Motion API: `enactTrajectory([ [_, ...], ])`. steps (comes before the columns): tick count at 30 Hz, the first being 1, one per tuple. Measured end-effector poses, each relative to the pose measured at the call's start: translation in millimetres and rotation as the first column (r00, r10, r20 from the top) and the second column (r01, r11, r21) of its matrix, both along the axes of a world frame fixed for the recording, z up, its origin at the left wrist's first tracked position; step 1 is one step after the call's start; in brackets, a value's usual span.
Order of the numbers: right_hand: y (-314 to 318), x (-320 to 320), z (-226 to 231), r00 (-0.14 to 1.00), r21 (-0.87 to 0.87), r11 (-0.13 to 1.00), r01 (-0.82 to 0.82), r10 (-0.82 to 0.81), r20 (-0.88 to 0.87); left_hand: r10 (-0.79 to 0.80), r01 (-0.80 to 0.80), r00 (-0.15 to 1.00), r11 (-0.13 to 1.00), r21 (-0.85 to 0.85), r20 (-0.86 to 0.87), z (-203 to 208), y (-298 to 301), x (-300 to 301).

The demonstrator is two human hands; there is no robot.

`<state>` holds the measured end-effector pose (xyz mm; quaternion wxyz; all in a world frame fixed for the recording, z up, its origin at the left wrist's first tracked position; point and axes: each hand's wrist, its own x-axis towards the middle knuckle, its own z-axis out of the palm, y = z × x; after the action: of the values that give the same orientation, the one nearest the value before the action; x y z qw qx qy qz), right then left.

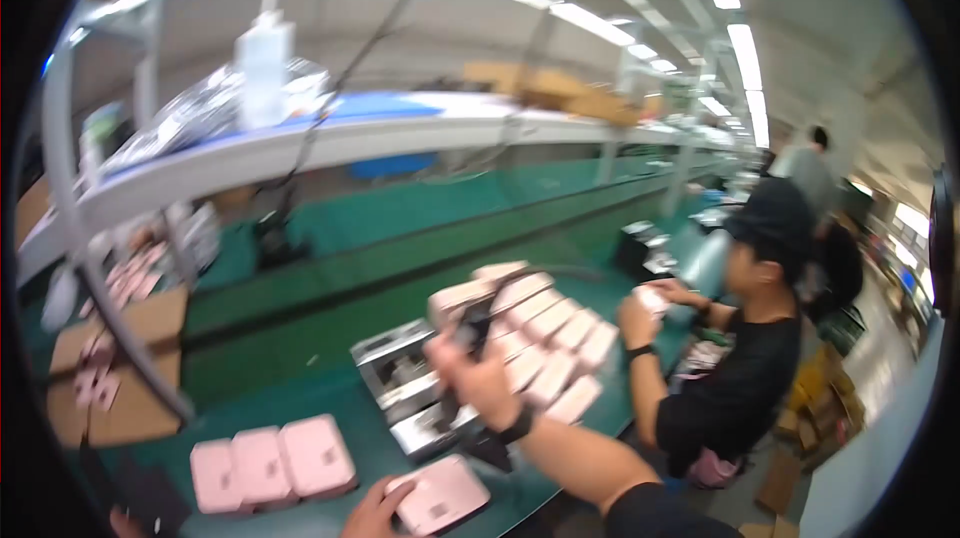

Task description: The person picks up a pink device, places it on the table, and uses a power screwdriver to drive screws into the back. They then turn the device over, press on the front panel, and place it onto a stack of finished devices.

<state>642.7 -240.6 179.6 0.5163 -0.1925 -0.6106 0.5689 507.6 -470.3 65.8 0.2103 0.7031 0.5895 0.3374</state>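
My left hand (375, 510) is at the bottom, its fingers closed on the left edge of a pink rounded case (445, 494) lying at the bench's near edge. My right hand (478, 378) is raised above a silver metal fixture (388, 350) and is wrapped round a black corded hand tool (474, 326). Motion blur hides the tool's exact kind. Several pink cases (553, 323) are stacked in rows just beyond and right of that hand. Another group of pink cases (268, 462) lies left of my left hand.
A green conveyor (290, 328) runs beyond the green bench. Cardboard (150, 403) with small pink pieces lies left, beside a curved metal post (125, 338). A shelf (220, 158) above carries a white bottle (265, 68). At right, a co-worker (740, 358) handles a pale piece.
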Motion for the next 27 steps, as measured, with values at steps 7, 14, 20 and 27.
enactTrajectory([
  [7,9,49,4,0.998,-0.061,0.997,0.047,-0.049,-0.03,-0.064,0.066,0.996,0.997,-0.031,0.064,3,24,24],
  [14,14,35,1,1.0,-0.05,0.999,0.018,-0.018,-0.002,0.015,0.005,0.992,0.987,-0.158,0.126,9,23,25],
  [20,25,38,-4,0.998,0.098,0.993,0.062,-0.064,0.018,-0.092,0.092,0.996,0.995,-0.028,0.008,-11,35,7],
  [27,15,63,-7,0.986,0.145,0.977,0.159,-0.166,0.036,-0.171,0.173,0.984,0.985,-0.027,0.054,-8,28,17],
])
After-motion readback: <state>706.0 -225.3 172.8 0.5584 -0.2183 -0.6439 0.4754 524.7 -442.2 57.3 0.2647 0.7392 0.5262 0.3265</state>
